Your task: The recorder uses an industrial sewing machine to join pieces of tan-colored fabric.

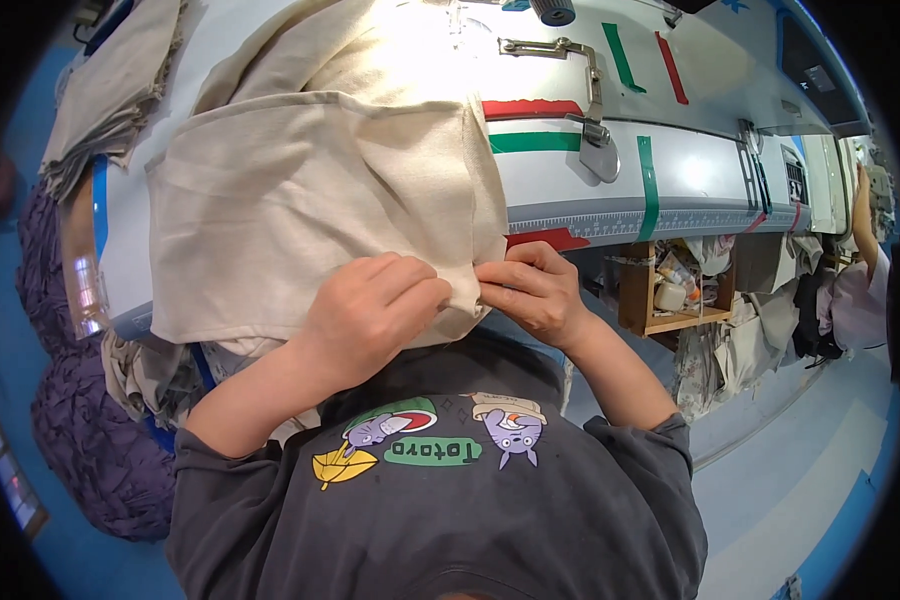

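Above blue floor (90, 560), beige cloth (270, 220) is overhanging the near edge of the white surface (705, 165), left hand (375, 308) and right hand (540, 295) gripping it, fingertips (490, 273) partly hidden.

1. Dark purple fabric heaps (100, 450), low at the left.
2. A grey ruled strip (710, 218) along the near edge of the white tabletop (695, 160).
3. Green tape (648, 185) crossing that strip at the right.
4. A red tape strip (672, 68), farther back on the right.
5. A wooden drawer (682, 322) holding small items (670, 296), below the edge at the right.
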The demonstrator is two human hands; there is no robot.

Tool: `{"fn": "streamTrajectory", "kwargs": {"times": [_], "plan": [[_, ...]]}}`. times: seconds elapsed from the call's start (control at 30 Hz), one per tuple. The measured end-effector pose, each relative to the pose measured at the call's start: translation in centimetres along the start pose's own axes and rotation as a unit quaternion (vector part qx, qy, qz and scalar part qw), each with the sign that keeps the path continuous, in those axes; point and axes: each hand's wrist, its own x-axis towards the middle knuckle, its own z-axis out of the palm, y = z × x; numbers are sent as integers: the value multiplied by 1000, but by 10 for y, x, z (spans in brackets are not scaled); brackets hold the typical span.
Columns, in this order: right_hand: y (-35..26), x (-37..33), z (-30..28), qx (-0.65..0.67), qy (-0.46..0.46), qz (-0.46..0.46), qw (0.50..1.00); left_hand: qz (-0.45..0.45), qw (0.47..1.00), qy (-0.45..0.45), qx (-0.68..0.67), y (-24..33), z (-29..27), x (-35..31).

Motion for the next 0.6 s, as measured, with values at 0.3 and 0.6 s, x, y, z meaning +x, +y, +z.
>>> {"fn": "streamTrajectory", "kwargs": {"times": [0.3, 0.6], "plan": [[1, -9, 3, -3, 12, 4, 1000, 77, 995, 67, 3, 16, 16, 1], [3, -8, 5, -46, 69, -38, 996, 60, 980, 164, 100, -37, -12, 66]]}}
